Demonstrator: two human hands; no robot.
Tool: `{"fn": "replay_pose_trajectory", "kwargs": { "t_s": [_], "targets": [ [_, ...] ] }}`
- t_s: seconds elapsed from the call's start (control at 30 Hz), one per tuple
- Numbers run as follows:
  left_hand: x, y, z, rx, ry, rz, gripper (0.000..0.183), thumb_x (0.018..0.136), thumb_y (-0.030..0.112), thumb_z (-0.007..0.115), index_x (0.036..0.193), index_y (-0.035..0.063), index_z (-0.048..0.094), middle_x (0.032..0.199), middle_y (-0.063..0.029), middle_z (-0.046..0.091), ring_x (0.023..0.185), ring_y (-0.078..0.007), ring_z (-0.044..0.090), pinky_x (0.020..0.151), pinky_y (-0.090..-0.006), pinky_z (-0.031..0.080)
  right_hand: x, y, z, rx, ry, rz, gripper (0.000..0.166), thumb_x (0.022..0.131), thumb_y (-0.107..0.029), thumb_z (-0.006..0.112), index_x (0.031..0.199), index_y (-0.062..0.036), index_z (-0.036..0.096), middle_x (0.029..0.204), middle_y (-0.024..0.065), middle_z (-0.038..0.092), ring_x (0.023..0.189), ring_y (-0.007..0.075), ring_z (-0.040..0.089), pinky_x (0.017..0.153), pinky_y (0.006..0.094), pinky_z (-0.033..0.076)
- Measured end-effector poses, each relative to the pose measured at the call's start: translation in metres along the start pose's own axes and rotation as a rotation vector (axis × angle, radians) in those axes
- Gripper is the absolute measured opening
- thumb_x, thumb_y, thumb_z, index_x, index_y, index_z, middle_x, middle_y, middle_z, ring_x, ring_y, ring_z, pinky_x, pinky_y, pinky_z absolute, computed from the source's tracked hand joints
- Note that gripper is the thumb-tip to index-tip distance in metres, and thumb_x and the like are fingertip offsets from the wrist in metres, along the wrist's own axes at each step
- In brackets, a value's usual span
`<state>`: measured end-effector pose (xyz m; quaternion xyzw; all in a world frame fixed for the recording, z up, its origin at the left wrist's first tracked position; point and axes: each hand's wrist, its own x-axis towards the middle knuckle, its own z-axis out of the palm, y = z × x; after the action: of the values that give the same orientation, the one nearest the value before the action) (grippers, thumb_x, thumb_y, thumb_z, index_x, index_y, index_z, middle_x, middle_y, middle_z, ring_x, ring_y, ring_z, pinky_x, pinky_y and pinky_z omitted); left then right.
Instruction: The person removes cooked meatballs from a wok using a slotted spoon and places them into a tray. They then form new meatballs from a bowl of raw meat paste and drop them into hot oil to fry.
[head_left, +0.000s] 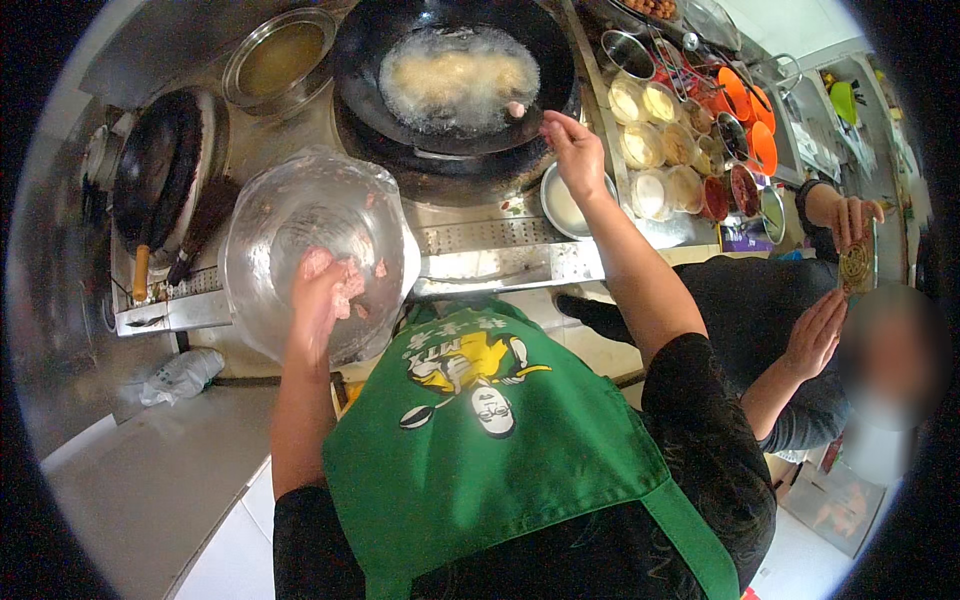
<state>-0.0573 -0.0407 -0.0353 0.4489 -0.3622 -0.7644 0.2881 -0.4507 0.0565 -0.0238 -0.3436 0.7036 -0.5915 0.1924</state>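
Note:
My left hand (319, 289) is inside a wide metal bowl (251, 225) lined with clear plastic film. Pink raw minced meat (346, 289) bulges from its closed fingers, and smaller bits cling to the bowl's wall. My right hand (579, 154) is over the right rim of a large black wok (367, 112), thumb and forefinger slightly apart with nothing visible between them. A small pink meatball (516, 109) shows just left of those fingertips, apart from them. Bubbling, foamy oil (461, 82) with pale golden pieces fills the middle of the wok.
Under my right forearm sits a bowl of pale liquid (566, 202). Several seasoning tubs (651, 193) and orange-handled utensils (761, 146) crowd the right. Left are a lidded pot (281, 60) and a wooden-handled pan (169, 165). A person's hands (817, 334) hold a patterned object (857, 262).

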Motion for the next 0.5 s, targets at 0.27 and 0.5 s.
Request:
{"fn": "replay_pose_trajectory", "kwargs": {
  "t_s": [0.27, 0.5],
  "targets": [
    [-0.01, 0.03, 0.017, -0.028, -0.075, 0.076, 0.013, 0.083, 0.003, 0.056, 0.094, 0.0031, 0.048, 0.077, -0.0057, 0.057, 0.055, -0.0098, 0.049, 0.05, -0.0275, 0.047, -0.071, -0.108, 0.045, 0.407, -0.301, 0.01, 0.023, 0.093, -0.011, 0.048, 0.108, 0.0035, 0.058, 0.095, 0.0107, 0.064, 0.086, 0.0152, 0.062, 0.079, 0.0276, 0.05],
    [0.009, 0.029, 0.052, 0.36, -0.032, 0.358, 0.034, 0.073, 0.006, 0.065, 0.104, -0.0018, 0.053, 0.077, -0.0022, 0.059, 0.058, -0.0083, 0.052, 0.051, -0.0241, 0.044, -0.119, -0.145, 0.074, 0.002, -0.603, -0.349, 0.018, 0.09, -0.008, 0.05, 0.101, 0.0018, 0.061, 0.085, 0.0101, 0.063, 0.076, 0.0171, 0.062, 0.073, 0.0296, 0.05]
  ]
}}
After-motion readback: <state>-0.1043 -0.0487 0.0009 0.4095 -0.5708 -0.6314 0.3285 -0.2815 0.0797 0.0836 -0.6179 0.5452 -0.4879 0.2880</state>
